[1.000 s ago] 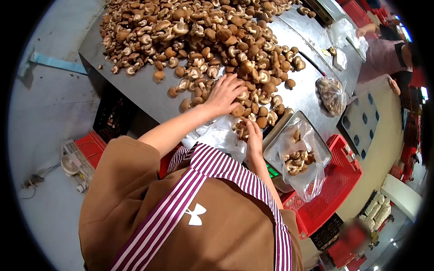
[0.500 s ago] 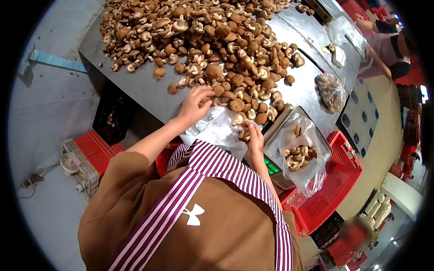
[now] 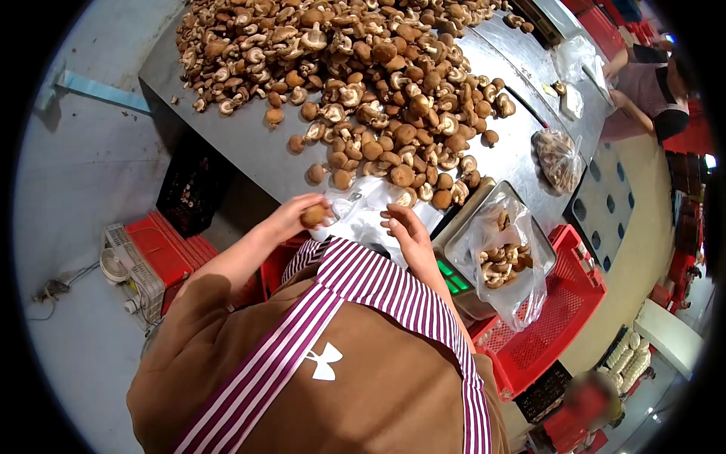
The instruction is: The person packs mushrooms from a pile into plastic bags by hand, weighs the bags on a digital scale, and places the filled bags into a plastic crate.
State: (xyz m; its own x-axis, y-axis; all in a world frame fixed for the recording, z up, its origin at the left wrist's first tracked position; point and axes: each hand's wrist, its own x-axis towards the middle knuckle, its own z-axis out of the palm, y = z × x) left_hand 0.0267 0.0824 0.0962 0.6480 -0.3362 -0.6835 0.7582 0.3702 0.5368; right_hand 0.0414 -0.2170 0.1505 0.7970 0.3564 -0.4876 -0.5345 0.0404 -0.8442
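Note:
Close to the table's near edge, my left hand [image 3: 291,215] is closed round a brown-capped shiitake mushroom [image 3: 312,216]. White plastic bags [image 3: 363,219] lie between my two hands. Over their right side is my right hand [image 3: 409,233], its fingers apart and curved, with nothing visible in them. Just beyond the bags begins a large heap of shiitake mushrooms [image 3: 378,113], some caps up and some stems up. To the right of my right hand, a clear bag with mushrooms [image 3: 501,261] rests on the metal pan of a scale [image 3: 454,278] with green lit digits.
A red crate [image 3: 541,337] stands below the scale. On the steel table [image 3: 227,144], a filled bag of mushrooms [image 3: 557,161] lies farther right. Another person [image 3: 643,94] is at the far right side. A red crate and a pale basket [image 3: 140,261] sit on the floor left.
My left hand has drawn back from the heap toward me and now holds a mushroom. The mushroom pieces by my right hand's fingers are gone from it, and its fingers have spread.

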